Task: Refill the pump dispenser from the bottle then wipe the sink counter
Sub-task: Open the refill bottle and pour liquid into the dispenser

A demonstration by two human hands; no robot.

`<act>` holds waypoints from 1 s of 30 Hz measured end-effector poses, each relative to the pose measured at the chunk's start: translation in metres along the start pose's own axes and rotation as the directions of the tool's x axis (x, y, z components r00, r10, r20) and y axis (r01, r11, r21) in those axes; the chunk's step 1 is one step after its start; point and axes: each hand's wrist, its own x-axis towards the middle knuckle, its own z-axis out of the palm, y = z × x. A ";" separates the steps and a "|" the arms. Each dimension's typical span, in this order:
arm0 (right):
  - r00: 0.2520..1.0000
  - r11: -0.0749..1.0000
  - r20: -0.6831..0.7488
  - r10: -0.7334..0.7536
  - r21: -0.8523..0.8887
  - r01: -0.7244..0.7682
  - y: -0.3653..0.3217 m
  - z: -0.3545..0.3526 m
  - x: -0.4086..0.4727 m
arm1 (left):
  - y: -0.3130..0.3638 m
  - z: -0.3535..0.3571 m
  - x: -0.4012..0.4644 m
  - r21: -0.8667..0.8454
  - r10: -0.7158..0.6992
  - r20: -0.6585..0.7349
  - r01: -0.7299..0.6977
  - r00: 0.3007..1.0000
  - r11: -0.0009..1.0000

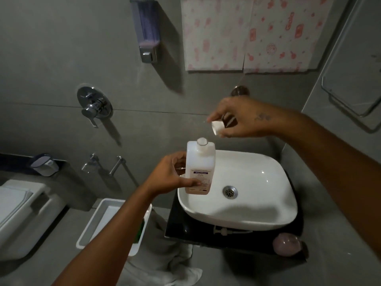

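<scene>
White plastic bottle [199,168] upright over left rim of sink [268,215], left hand [173,174] wrapped round its body. Right hand [237,120] pinches removed cap [217,126] above open neck. Step: bottle opened. Next, likely: park cap, pour into dispenser.

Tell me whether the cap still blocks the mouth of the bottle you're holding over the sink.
No. The cap is off, pinched in the right hand, up and to the right of the bottle. The left hand grips the bottle's side. Nothing visible covers its open neck.
</scene>
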 end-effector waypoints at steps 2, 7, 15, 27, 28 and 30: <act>0.995 0.977 -0.084 0.046 0.214 -0.027 0.016 0.039 -0.021 | -0.014 -0.003 -0.015 -0.010 -0.055 0.000 0.055 0.999 0.998; 0.880 0.685 -0.201 0.430 0.708 -0.173 0.028 0.193 -0.083 | -0.063 -0.005 -0.061 -0.086 -0.192 -0.016 0.191 0.981 0.978; 0.661 0.368 0.030 0.750 0.811 -0.454 -0.003 0.392 -0.116 | -0.151 0.024 -0.099 -0.088 -0.333 -0.018 0.331 0.943 0.940; 0.577 0.431 0.006 0.817 0.658 -0.617 0.008 0.471 -0.075 | -0.236 0.042 -0.094 -0.009 -0.394 -0.075 0.395 0.916 0.919; 0.582 0.444 -0.003 0.813 0.649 -0.618 0.008 0.472 -0.074 | -0.238 0.042 -0.094 -0.019 -0.404 -0.076 0.404 0.912 0.915; 0.584 0.459 -0.011 0.811 0.630 -0.626 0.008 0.474 -0.073 | -0.242 0.042 -0.093 -0.029 -0.417 -0.079 0.417 0.905 0.909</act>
